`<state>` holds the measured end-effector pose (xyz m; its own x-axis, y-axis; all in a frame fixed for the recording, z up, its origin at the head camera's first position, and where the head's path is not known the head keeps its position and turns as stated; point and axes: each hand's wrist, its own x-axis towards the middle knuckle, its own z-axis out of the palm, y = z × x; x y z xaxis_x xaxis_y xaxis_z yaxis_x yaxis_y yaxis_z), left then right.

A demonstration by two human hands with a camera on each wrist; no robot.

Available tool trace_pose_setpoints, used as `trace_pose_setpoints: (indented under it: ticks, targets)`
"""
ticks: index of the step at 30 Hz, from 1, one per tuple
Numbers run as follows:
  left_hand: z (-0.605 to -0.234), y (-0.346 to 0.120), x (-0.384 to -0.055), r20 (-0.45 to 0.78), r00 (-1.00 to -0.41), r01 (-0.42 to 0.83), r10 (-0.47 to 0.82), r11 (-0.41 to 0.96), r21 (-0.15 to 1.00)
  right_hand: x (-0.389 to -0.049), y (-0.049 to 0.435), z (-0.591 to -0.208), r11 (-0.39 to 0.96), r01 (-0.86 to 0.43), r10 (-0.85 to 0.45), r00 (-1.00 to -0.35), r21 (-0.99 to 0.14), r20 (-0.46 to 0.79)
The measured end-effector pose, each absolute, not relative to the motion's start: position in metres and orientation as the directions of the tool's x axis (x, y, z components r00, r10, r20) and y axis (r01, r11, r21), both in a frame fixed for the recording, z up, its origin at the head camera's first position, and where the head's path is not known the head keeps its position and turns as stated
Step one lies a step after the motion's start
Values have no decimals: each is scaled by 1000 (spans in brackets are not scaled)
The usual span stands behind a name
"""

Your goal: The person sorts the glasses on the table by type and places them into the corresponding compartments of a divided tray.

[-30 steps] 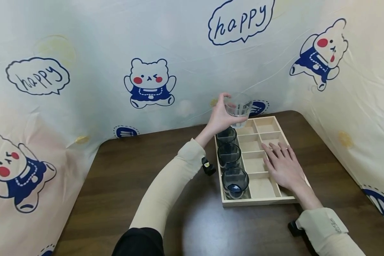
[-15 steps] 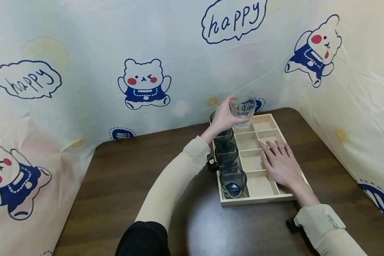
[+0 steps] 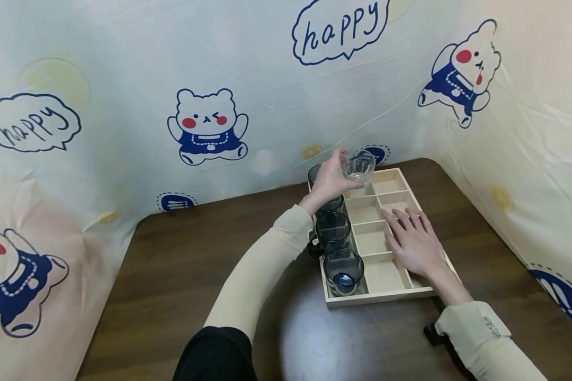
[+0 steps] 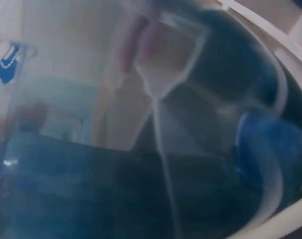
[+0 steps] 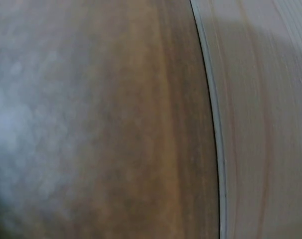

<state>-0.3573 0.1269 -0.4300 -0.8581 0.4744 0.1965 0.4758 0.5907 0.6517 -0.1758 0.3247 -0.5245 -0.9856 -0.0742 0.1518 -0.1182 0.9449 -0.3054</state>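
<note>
In the head view my left hand (image 3: 332, 177) grips a clear drinking glass (image 3: 359, 166) between thumb and fingers. It holds the glass above the far end of a divided wooden tray (image 3: 376, 302). Several smoky-dark glasses stand along the tray's left column, among them the nearest dark glass (image 3: 343, 271); my left hand and wrist partly cover the far ones. My right hand (image 3: 416, 239) lies palm down over the tray's right side, fingers spread and holding nothing. Tinted glass (image 4: 91, 194) fills much of the left wrist view, blurred and close up.
The tray sits on a brown wooden table (image 3: 195, 275), toward its right side. A printed cloth (image 3: 124, 47) with bears hangs behind the table and along both sides. The right wrist view holds only tabletop (image 5: 116, 119) and the tray's pale outer wall (image 5: 260, 119).
My left hand has brought the clear glass lower and to the right relative to the tray, and the glass is tilted now. My right hand stays on the tray. The head view has shifted slightly.
</note>
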Motion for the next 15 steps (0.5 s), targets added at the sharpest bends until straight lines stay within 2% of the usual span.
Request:
trace_pose_setpoints:
  ticks: [15]
  targets:
    - [-437,129,-358,156,-879,469,451,756,457,-176,322,-523,945,-117,-75,-987,-307,144]
